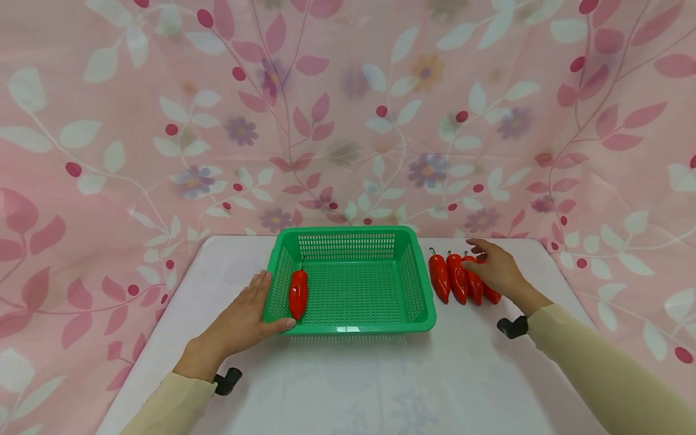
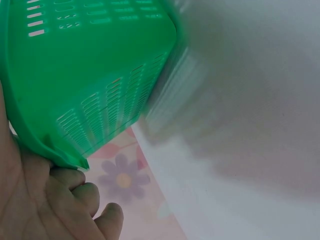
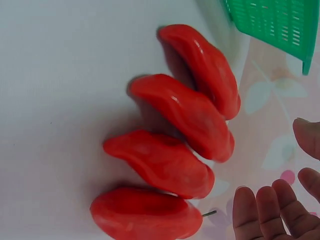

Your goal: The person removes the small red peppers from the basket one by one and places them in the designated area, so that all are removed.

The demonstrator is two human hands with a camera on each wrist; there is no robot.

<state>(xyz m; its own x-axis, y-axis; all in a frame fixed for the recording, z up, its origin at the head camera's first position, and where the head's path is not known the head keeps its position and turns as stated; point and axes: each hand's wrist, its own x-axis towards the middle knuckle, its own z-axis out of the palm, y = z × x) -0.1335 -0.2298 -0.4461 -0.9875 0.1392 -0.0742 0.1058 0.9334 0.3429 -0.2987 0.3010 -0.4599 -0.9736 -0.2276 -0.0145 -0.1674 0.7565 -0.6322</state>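
Note:
A green plastic basket stands on the table, with one red pepper lying along its left side. At the basket's front left corner is my left hand, its fingers along the left rim and its thumb on the front rim. The left wrist view shows the fingers against the rim's outside. Several glossy red peppers lie in a row right of the basket. My right hand hovers over the rightmost ones with fingers spread, partly hiding them in the head view. Nothing is between its fingers.
A white cloth covers the table. Behind the table hangs a pink floral curtain, close to the basket's back rim. Each wrist wears a small black camera mount.

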